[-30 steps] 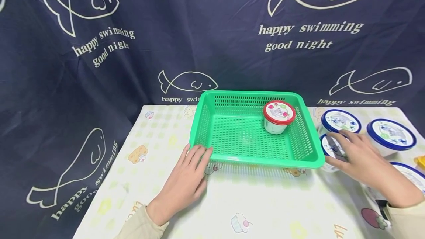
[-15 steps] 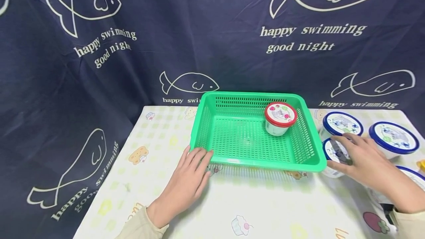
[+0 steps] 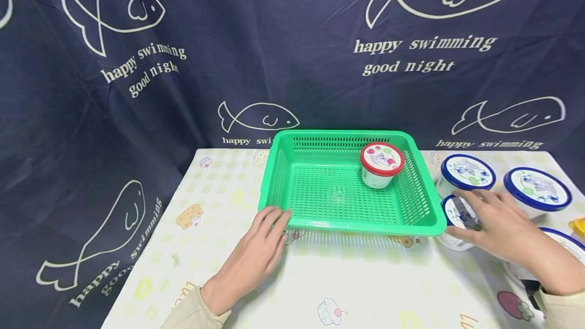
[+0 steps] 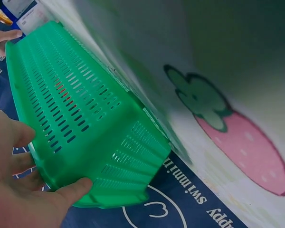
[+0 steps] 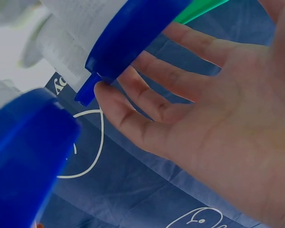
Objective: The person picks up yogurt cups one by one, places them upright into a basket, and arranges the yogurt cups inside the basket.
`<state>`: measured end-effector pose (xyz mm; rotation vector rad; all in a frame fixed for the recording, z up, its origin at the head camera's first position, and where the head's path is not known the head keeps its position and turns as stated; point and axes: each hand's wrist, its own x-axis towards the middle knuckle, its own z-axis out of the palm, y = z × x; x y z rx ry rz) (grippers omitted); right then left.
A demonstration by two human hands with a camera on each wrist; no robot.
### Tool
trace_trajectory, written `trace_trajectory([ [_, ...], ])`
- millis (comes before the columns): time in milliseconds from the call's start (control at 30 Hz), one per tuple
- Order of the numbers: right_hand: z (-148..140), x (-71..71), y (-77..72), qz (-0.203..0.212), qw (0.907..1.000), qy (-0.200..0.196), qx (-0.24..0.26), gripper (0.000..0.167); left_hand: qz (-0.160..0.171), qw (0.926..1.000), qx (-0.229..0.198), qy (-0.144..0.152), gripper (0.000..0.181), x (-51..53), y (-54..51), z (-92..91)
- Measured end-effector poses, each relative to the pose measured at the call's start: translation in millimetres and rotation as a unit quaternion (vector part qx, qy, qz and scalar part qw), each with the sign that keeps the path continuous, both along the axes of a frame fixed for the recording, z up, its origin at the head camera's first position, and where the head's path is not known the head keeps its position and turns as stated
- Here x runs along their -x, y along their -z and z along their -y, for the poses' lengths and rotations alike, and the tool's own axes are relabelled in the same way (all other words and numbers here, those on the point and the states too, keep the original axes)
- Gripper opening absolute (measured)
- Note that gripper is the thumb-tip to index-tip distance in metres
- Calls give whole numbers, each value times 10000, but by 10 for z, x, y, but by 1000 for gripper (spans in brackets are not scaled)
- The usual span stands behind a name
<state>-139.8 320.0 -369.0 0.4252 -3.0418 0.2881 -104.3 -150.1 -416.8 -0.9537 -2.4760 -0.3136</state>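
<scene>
A green plastic basket [image 3: 338,225] with slotted walls stands on the table. My left hand [image 3: 249,258] holds its near left corner, fingers over the rim; in the left wrist view the little finger [image 4: 78,189] lies on the outer wall. A red-lidded white tub [image 3: 382,165] sits upright inside the basket, at its right end. Beside the basket, my right hand [image 3: 505,230] spans a small blue-lidded tub [image 3: 457,215], thumb near and fingers far, partly covering the lid. In the right wrist view, fingertips [image 5: 104,92] touch the edge of a blue lid [image 5: 137,38].
Two more blue-lidded tubs, one behind [image 3: 468,171] and one to the right [image 3: 538,189], stand close to the right hand. Another [image 3: 566,245] is partly hidden by the forearm. A yellow object [image 3: 578,226] lies at the right edge. A dark fish-print cloth [image 3: 320,55] hangs behind.
My left fingers, straighter a second ago, are now more bent over the basket rim. The tub under my right hand has shifted slightly nearer. The red-lidded tub stays put.
</scene>
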Motion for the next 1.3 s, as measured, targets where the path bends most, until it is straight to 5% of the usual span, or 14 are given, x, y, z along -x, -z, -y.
trace_trajectory([
  [500,-3,-7,5,359,9989,-170,248,91,413,9990,-94,165,44,-13,-20,30],
  [900,-13,-5,2,286,9987,-247,343,90,717,9970,-203,198,69,-17,-58,45],
  [1300,-30,17,-29,-381,9974,-386,477,84,580,9979,-211,202,61,15,-15,33],
])
